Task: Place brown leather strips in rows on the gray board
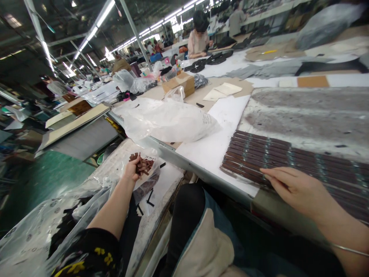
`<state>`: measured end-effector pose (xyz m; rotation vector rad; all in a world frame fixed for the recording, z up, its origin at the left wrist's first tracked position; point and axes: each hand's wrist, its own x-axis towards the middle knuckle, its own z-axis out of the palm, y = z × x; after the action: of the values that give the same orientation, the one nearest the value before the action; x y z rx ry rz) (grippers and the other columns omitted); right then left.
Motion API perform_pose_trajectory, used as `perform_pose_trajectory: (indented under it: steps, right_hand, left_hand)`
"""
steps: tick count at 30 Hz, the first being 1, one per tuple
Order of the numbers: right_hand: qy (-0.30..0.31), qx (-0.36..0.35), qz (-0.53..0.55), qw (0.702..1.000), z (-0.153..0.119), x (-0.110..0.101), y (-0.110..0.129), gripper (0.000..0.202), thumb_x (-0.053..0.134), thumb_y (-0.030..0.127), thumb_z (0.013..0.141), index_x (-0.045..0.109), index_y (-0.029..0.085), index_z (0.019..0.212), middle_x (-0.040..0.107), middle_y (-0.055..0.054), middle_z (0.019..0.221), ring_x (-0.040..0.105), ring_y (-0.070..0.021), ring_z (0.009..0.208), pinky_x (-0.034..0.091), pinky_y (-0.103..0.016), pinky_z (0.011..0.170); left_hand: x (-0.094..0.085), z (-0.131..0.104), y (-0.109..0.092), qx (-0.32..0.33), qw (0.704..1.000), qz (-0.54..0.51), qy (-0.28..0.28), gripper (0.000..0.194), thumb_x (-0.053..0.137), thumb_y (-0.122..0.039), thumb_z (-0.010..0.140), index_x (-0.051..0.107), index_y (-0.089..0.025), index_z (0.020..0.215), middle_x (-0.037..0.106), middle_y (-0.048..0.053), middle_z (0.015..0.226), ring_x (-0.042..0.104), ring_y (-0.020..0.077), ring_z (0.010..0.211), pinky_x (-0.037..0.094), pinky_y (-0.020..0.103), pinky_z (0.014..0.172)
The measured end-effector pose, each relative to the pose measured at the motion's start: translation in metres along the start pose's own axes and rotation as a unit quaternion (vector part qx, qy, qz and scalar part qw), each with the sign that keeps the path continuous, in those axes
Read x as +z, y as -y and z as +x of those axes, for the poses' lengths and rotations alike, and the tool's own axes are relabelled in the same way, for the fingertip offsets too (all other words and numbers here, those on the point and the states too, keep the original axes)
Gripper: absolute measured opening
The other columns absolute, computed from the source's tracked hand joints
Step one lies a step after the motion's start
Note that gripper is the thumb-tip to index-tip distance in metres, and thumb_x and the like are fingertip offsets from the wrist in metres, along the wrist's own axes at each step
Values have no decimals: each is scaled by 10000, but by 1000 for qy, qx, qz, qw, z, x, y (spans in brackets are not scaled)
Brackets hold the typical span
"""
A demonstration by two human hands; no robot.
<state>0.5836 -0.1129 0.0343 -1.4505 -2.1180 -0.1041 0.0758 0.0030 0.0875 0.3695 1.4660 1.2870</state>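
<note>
My left hand (133, 167) is closed on a bunch of short brown strips (141, 163), at the mouth of a clear plastic bag (148, 186) that holds more brown pieces. On the table at the right lie long dark brown strips (259, 154) in close rows, with shiny bands across them. My right hand (284, 181) is at the near edge of these rows, thumb and fingertips pressed together at the end of one strip. Whether it grips that strip or only touches it is too small to tell.
A large white plastic bag (170, 121) lies on the table ahead, with a cardboard box (180, 84) behind it. Another bag with black pieces (69, 223) is at the lower left. Across the table a person (198, 40) works beside black pieces (213, 59).
</note>
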Motion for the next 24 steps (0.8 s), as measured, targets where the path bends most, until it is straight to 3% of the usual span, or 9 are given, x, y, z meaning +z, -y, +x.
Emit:
perform_pose_trajectory:
  steps: [4, 6, 8, 13, 16, 20, 24]
  right_hand:
    - [-18, 54, 109, 992, 8, -1, 19, 256, 523, 299, 888, 651, 218, 1095, 674, -59, 1040, 638, -171, 919, 504, -301, 837]
    - [-12, 83, 174, 981, 13, -2, 31, 258, 524, 291, 888, 647, 210, 1099, 674, -63, 1038, 632, -171, 935, 506, -304, 842]
    - [-16, 118, 230, 966, 18, -3, 43, 276, 522, 304, 887, 638, 202, 1116, 673, -70, 1013, 633, -171, 901, 515, -305, 813]
    - [-12, 178, 366, 913, 25, 2, 59, 308, 549, 326, 871, 627, 199, 1141, 659, -51, 924, 615, -153, 826, 508, -275, 743]
    - [-18, 235, 439, 867, 27, 7, 60, 321, 578, 368, 852, 624, 196, 1119, 649, -45, 911, 602, -150, 807, 502, -275, 731]
    - [-57, 286, 525, 799, 34, 12, 55, 312, 611, 409, 819, 608, 195, 1045, 627, -25, 879, 587, -147, 815, 494, -275, 750]
    - [-76, 318, 504, 799, 49, 15, 49, 263, 609, 433, 811, 605, 198, 930, 621, -17, 826, 570, -143, 760, 479, -270, 713]
  left_hand:
    - [37, -29, 28, -23, 989, -67, 128, 193, 439, -188, 906, 462, -141, 720, 407, -25, 624, 299, -1, 392, 232, 100, 309]
    - [66, -46, 48, -63, 963, -132, 225, 208, 398, -192, 924, 483, -131, 744, 413, -20, 645, 289, -7, 388, 224, 99, 307]
    - [101, -64, 69, -99, 943, -153, 279, 230, 381, -200, 932, 490, -127, 743, 420, -16, 646, 285, -8, 386, 218, 100, 308]
    - [195, -102, 117, -84, 932, -113, 334, 173, 595, -245, 828, 513, -137, 720, 474, -9, 641, 306, -4, 396, 230, 109, 329]
    - [240, -116, 136, -68, 926, -83, 361, 255, 704, -324, 732, 526, -143, 707, 451, -35, 568, 326, 11, 392, 245, 128, 342]
    - [275, -122, 155, -69, 931, -38, 357, 312, 729, -410, 679, 563, -152, 737, 463, -47, 515, 386, 47, 390, 280, 175, 362]
    - [290, -120, 171, -11, 936, -30, 352, 281, 742, -379, 666, 611, -162, 786, 601, 0, 663, 543, 96, 550, 428, 216, 519]
